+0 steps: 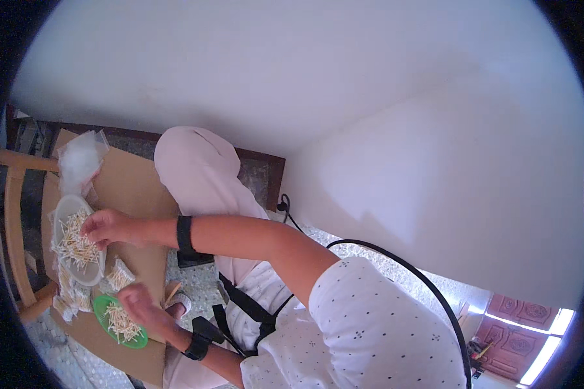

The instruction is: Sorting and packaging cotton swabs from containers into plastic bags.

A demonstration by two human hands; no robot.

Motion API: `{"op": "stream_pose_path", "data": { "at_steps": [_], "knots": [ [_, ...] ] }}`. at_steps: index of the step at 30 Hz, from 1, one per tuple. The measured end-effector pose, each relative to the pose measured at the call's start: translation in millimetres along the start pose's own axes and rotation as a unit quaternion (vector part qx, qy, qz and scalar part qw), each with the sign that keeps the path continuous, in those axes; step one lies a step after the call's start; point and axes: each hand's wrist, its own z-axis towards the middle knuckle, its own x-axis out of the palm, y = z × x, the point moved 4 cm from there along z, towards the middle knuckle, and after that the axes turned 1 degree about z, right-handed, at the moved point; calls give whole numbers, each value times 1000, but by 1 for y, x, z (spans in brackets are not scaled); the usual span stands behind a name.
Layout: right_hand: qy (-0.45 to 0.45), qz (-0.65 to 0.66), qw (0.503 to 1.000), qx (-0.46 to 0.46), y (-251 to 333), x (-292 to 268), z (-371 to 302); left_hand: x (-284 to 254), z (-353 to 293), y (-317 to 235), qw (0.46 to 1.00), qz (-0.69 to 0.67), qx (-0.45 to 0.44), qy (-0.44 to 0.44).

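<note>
My right hand (109, 227) reaches over the rim of an oval whitish bowl (96, 277) heaped with cotton swabs (77, 245). Its fingers are bent together at the swabs' edge; which swabs they pinch is too small to see. Nearer to me, my left hand (138, 305) hovers beside a green dish (135, 343) that holds a looser pile of cotton swabs (120, 322). The left fingers are curled, and what lies between them cannot be made out. A small clear pack of swabs (119, 275) lies between the bowl and the dish.
Several more packed swab bundles (73, 295) lie past the bowl and dish. Clear plastic bags (81, 159) rest on the cardboard sheet (136, 181) beneath everything. A wooden chair frame (16, 227) stands at the far left. A black cable (402, 262) arcs beside me near the white wall (396, 162).
</note>
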Motion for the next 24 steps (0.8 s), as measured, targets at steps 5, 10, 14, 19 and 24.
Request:
{"op": "stream_pose_path", "data": {
  "at_steps": [5,10,14,19,24],
  "knots": [
    [1,50,997,55,6,-5,-13,121,-80,-49,793,133,47,592],
    [114,31,985,127,13,32,-13,147,-103,-64,799,214,118,550],
    [128,-48,982,128,9,40,-6,184,-133,-91,732,173,220,621],
    [157,-32,973,165,-10,58,-10,215,-173,-88,702,-23,251,667],
    [119,14,980,161,-8,52,-20,211,-158,-86,702,-59,136,697]
  ]
}}
